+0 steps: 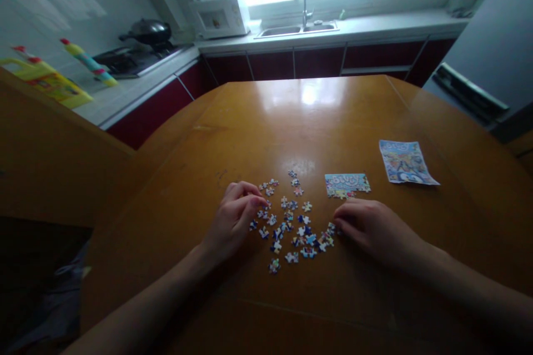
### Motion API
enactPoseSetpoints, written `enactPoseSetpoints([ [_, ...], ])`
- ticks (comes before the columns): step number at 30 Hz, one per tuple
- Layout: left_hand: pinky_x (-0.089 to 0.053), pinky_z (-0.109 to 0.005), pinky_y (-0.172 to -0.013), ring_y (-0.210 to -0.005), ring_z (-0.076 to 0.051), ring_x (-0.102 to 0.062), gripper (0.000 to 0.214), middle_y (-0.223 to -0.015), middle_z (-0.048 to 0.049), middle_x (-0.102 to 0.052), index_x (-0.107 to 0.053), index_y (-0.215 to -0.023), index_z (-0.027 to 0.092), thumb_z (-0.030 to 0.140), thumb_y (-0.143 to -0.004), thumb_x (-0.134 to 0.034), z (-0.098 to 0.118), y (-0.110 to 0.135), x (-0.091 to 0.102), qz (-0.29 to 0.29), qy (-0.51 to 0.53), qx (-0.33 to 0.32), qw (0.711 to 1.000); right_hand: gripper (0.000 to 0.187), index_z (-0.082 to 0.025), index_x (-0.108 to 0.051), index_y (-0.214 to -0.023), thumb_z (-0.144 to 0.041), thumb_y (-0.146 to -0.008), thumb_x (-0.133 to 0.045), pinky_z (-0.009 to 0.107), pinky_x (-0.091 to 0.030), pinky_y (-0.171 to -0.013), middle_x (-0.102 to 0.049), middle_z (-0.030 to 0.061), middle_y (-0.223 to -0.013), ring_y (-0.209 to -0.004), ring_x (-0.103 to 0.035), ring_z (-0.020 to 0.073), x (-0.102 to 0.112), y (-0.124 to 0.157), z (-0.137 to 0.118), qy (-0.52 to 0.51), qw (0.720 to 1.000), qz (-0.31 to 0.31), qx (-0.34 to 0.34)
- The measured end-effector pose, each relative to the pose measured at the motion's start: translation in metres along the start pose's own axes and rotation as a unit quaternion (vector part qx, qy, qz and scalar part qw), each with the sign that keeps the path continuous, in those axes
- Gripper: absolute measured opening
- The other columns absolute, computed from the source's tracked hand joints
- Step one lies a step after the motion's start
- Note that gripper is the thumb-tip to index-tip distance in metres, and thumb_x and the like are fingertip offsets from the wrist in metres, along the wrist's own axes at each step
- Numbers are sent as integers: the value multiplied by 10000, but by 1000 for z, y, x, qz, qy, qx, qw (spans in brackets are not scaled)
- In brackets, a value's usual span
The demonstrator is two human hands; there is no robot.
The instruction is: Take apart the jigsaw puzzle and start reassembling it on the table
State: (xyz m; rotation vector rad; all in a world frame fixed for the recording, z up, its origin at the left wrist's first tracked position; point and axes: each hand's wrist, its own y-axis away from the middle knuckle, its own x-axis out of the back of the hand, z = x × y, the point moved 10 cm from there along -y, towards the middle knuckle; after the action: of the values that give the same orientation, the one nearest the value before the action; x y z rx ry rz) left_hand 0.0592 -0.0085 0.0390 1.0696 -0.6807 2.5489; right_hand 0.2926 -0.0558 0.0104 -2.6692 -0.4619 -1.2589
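Many small jigsaw pieces lie scattered on the brown table between my hands. My left hand is at their left side, thumb and forefinger pinched at a jigsaw piece. At the right side of the spread rests my right hand, its fingers curled together beside some pieces; whatever its fingertips hold is hidden. Just beyond that hand lies a joined part of the puzzle, with lettering along its straight top edge and an uneven lower edge.
A creased printed picture sheet lies farther right on the wooden table. Behind are a counter with a sink, a microwave and a black wok. Yellow bottles stand at the left.
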Motion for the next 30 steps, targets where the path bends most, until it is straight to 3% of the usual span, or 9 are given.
enactPoseSetpoints([
  [9, -444, -389, -903, -1010, -216, -525, 287, -1008, -60, -603, -723, -929, 199, 325, -1002, -476, -6, -1, 1, 4, -29, 12, 999, 198, -217, -735, -958, -255, -891, -553, 332, -511, -682, -748, 50, -898, -747, -662, 183, 26, -5, 24, 14, 995, 84, -54],
  [15, -458, -388, -872, -980, -211, -536, 112, -1004, -59, -609, -735, -972, 225, 253, -926, -637, 7, -6, -5, 2, -35, -45, 998, 218, -202, -740, -945, -272, -890, -542, 330, -501, -645, -754, 62, -876, -712, -656, 186, 34, -6, 25, 14, 992, 108, -58],
  [23, -463, -369, -808, -943, -222, -509, 74, -983, -53, -614, -772, -928, 294, 305, -872, -725, 27, -34, -36, -96, -86, -88, 988, 232, -191, -742, -933, -304, -897, -542, 315, -483, -588, -750, 67, -830, -625, -628, 169, 51, -7, 28, 5, 989, 140, -48],
  [30, -453, -360, -746, -891, -225, -501, 79, -924, -55, -601, -784, -870, 306, 272, -871, -713, 23, -41, -60, -149, -104, -87, 979, 221, -201, -749, -943, -296, -891, -556, 320, -490, -629, -756, 63, -859, -694, -655, 180, 59, -7, 28, 4, 987, 155, -42],
])
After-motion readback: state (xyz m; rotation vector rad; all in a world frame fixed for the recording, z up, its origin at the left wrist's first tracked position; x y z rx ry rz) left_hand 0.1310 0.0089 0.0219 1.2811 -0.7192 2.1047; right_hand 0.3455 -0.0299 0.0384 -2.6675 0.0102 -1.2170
